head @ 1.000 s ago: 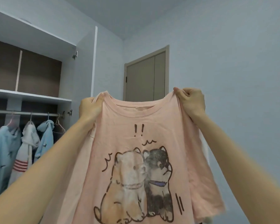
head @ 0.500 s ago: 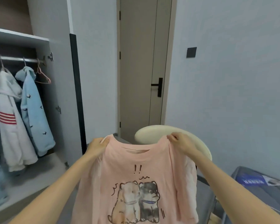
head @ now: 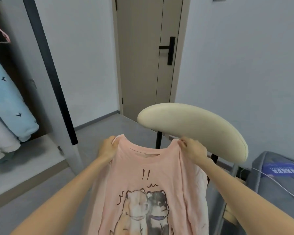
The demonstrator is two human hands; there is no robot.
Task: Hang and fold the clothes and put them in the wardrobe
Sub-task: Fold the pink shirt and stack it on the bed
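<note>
Head view, angled down and forward.

- A pale pink cotton T-shirt printed with two cartoon bears (head: 148, 180) is at six o'clock. It is held up in the air with the print facing us, and its hem is cut off by the frame edge.
- Our left hand (head: 107, 148) is at seven o'clock and our right hand (head: 193, 150) at five o'clock, each on one shoulder of the shirt. The fingers (head: 183, 143) of both are curled closed, pinching the cloth beside the neckline.
- We see no hanger inside the shirt.
- The open white wardrobe (head: 29, 156) is at nine o'clock. Inside hang a light blue fleece garment with small dark marks (head: 8, 102) and, touching it, a white fleecy garment (head: 0, 141).
- A bare pink wire hanger (head: 2, 34) shows at ten o'clock, blurred.
- A cream padded chair backrest (head: 193, 129) is at three o'clock, just behind our right hand.

Progress, as we judge it:

- Part of the hanging is done, since at least two garments are in the wardrobe.
- The pink shirt is neither folded nor hung, and it is well apart from the wardrobe.
- It looks to be at the squaring-up step. After that come the fold or the hanger, then the carry towards nine o'clock.
- We cannot tell whether more clothes wait below the frame.
</note>
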